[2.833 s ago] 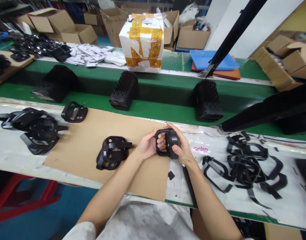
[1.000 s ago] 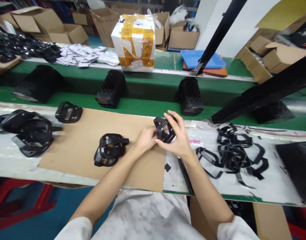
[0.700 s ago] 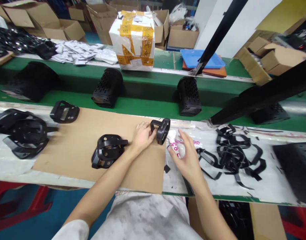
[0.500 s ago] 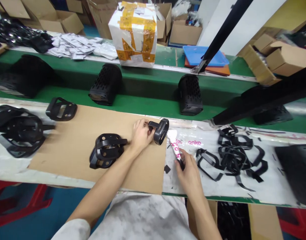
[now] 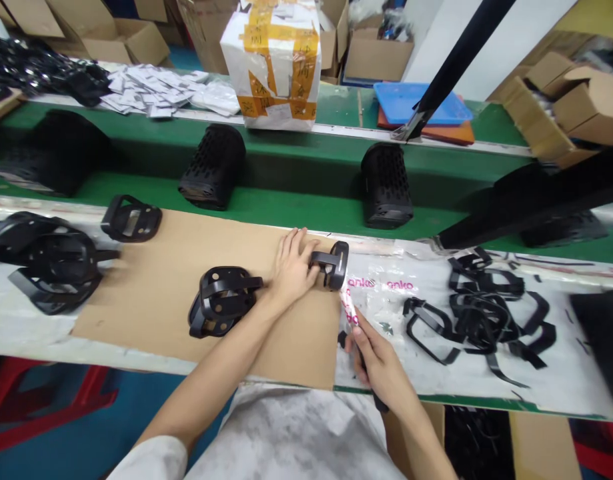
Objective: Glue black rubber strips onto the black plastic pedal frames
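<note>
On the right end of a brown cardboard sheet point(image 5: 151, 293), my left hand point(image 5: 293, 267) grips a black plastic pedal-cage-like frame point(image 5: 339, 265) between thumb and forefinger. The other fingers of that hand stretch out over the cardboard. My right hand point(image 5: 379, 357) is wrapped round the black handle of a long, slim tool point(image 5: 350, 308). Its forward part shows pink lettering, and its tip reaches the lower edge of the held frame. I cannot make out the tool's exact kind. Left of my forearm lies another black frame point(image 5: 223, 300).
More black frames point(image 5: 51, 260) pile up at the left, with a single frame point(image 5: 131, 219) behind. Loose black strips point(image 5: 481, 313) lie at the right. Black perforated housings point(image 5: 386, 187) stand on the green conveyor point(image 5: 296, 207). A dark post point(image 5: 466, 220) slants over the bench.
My right hand has picked up the tool from the bench and brought its tip to the frame. The left hand has shifted slightly, and the frame has turned a little.
</note>
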Action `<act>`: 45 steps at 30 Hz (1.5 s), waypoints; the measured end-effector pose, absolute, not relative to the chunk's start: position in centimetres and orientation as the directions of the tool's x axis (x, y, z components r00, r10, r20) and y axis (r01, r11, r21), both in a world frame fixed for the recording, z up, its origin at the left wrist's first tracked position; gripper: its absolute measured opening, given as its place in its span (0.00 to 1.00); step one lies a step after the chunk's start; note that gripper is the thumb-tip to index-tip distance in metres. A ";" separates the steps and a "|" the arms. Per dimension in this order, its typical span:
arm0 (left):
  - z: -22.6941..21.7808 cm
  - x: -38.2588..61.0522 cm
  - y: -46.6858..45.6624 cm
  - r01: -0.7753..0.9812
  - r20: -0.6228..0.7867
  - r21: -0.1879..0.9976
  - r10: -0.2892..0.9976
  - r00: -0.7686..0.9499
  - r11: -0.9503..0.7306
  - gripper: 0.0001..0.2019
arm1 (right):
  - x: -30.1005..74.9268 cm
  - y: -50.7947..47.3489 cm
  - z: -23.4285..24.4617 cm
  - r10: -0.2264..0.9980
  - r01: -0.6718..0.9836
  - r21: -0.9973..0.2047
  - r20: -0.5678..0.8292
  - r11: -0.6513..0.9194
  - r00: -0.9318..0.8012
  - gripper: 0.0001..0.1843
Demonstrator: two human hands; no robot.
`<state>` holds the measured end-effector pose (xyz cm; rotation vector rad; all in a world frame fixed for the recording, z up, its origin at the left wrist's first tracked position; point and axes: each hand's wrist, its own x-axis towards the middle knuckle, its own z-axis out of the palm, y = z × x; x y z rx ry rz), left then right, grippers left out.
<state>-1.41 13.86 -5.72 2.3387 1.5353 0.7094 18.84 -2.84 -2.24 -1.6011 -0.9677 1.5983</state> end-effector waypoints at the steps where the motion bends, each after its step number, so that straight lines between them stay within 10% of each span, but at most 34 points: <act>1: -5.8 -1.5 13.8 0.782 0.245 0.465 0.909 0.337 -0.416 0.27 | 18.7 -2.8 -2.5 0.860 0.041 -0.860 -0.510 -0.509 -0.013 0.39; 20: -5.5 -1.2 13.6 0.798 0.198 0.453 0.918 0.345 -0.397 0.30 | 17.5 -3.3 -2.3 0.865 -0.011 -0.870 -0.492 -0.493 0.098 0.49; 27: -5.3 -1.1 13.6 0.814 0.194 0.428 0.919 0.342 -0.393 0.29 | 15.7 -5.1 -1.7 0.855 -0.084 -0.945 -0.321 -0.315 0.407 0.43; 33: -5.3 -1.2 13.5 0.812 0.197 0.427 0.917 0.345 -0.398 0.29 | 15.8 -4.2 -2.5 0.866 -0.034 -0.879 -0.475 -0.476 0.158 0.47; 45: -5.5 -1.1 13.7 0.812 0.194 0.423 0.916 0.352 -0.402 0.30 | 15.8 -3.9 -2.8 0.886 -0.038 -0.931 -0.358 -0.364 0.296 0.45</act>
